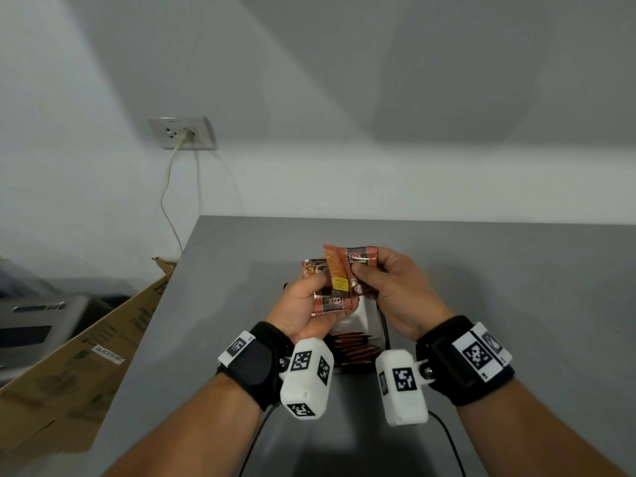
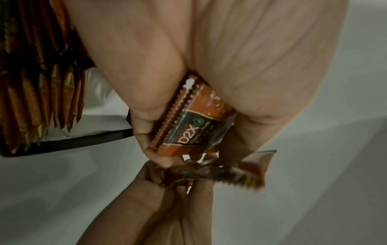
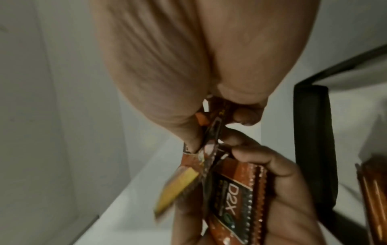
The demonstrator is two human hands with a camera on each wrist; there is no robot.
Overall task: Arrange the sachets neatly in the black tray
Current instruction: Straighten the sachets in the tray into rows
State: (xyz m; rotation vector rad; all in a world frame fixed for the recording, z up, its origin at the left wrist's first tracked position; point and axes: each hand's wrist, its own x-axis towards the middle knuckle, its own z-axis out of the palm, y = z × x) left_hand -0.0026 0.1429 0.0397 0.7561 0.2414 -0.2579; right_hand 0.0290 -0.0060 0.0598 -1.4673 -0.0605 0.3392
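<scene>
Sachets point(image 1: 339, 280) upright, long axes near vertical, D2X prints opposed; left hand point(image 1: 303, 304), right hand point(image 1: 395, 287) pinch them.

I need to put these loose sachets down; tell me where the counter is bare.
Bare: grey counter right of the black tray, and the strip between tray and cardboard box. Crowded: tray's near half, packed with upright orange sachets, under both hands.

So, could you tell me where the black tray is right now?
In the head view the black tray sits on the grey table, directly beneath both hands, mostly hidden.
</scene>
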